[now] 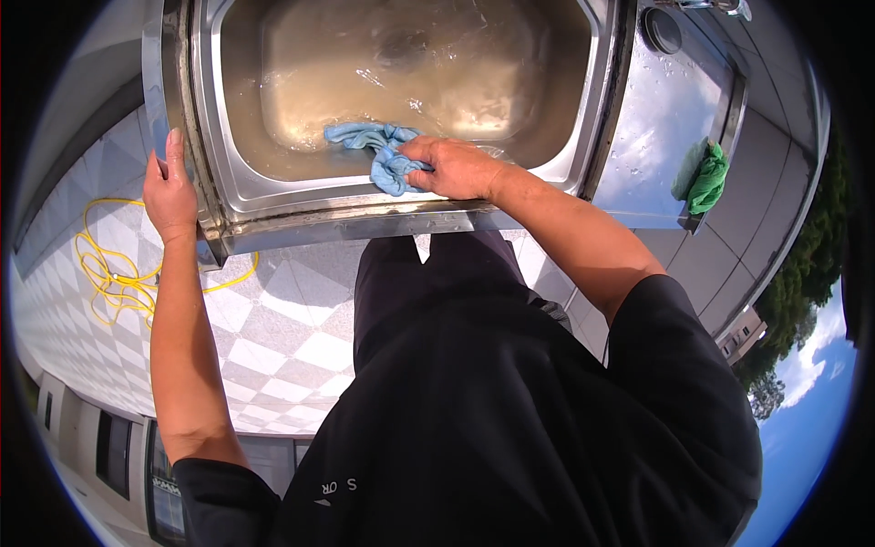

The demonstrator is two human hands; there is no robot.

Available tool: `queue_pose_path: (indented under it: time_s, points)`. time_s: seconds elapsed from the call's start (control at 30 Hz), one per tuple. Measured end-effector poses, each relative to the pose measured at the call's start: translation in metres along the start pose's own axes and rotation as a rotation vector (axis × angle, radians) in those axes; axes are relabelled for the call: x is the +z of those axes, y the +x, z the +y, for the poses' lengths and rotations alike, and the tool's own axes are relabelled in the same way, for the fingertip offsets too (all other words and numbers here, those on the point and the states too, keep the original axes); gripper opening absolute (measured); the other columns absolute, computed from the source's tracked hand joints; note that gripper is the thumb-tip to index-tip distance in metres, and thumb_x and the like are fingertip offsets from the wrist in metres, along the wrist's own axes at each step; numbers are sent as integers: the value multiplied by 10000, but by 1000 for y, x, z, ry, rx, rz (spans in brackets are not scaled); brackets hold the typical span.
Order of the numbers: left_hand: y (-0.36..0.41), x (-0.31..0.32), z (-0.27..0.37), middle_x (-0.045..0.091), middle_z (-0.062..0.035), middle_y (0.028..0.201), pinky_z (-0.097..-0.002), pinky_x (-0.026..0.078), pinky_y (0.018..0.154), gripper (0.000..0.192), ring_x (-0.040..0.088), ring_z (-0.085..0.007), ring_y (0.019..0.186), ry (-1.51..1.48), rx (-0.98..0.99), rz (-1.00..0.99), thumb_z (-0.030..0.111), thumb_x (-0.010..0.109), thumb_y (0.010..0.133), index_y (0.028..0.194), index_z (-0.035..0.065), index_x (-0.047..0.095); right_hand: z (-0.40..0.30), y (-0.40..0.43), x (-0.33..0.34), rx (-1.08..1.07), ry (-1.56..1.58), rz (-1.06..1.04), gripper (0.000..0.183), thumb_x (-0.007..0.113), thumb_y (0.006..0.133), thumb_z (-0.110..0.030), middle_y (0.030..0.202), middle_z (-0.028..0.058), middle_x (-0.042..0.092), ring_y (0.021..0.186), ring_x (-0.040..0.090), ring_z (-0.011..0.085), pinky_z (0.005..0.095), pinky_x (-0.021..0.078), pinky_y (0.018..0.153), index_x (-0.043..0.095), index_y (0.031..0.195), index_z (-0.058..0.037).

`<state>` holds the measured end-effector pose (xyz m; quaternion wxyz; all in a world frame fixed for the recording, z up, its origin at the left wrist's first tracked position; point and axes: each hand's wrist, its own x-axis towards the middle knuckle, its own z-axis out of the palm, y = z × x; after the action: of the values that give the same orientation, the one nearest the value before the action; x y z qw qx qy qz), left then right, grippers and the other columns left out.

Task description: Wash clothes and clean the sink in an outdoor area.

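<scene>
A wet blue cloth (pixel 391 167) is bunched in my right hand (pixel 452 166) at the near edge of a stainless steel sink basin (pixel 236 147). Part of the cloth trails over the murky water (pixel 383 82) that stands in the basin, and the rest lies against the near rim. On the left outer edge of the steel counter (pixel 179 89) rests my left hand (pixel 170 188), thumb and fingers apart, with no loose object in it. The basin's drain is only dimly seen through the water.
To the right, the steel drainboard (pixel 649 123) carries a round metal strainer or lid (pixel 662 31), a green cloth (pixel 709 179) and a pale green pad (pixel 689 169). A yellow hose (pixel 102 267) lies coiled on the tiled floor (pixel 294 308) at lower left.
</scene>
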<state>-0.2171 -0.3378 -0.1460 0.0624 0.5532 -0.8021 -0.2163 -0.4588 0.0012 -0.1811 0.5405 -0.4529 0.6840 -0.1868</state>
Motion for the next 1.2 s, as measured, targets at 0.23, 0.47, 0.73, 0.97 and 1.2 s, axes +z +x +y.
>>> queue_pose_path:
  time_s: [0.23,0.47,0.73,0.97,1.2]
  points:
    - [-3,0,6,506,-104,646,-383,424,633,627,472,-253,622,-41,-4,-6,620,573,966,909,0,649,66,-63,-65,49,-86,-248,420,672,947,-226,1509,139,510,1339,526,353,411,423,1135,622,1344,-97]
    - [-4,-3,17,581,-100,665,-395,464,652,570,560,-282,644,10,-38,-10,640,577,949,1010,93,724,54,-52,-49,88,-43,-178,433,697,941,-275,1474,152,548,1334,534,358,409,417,1142,644,1311,-57]
    - [-6,-4,11,631,-92,686,-433,495,662,557,642,-334,684,-20,-40,-35,659,575,935,1013,130,730,-32,47,38,-120,32,90,400,676,952,-294,1312,157,634,1171,609,384,425,489,1025,645,1264,-45]
    - [-5,-7,16,681,-93,740,-445,520,704,555,684,-348,758,9,-83,-50,671,578,922,1069,158,729,52,-41,-43,42,92,-235,437,702,957,-296,1502,187,494,1386,477,361,425,419,1148,629,1350,-120]
    - [-4,-12,17,731,-135,837,-463,542,757,601,704,-389,853,-8,-111,-81,672,588,907,1129,130,723,-19,38,8,-133,24,-100,535,707,949,-323,1411,191,582,1279,569,382,412,461,1085,572,1371,-25]
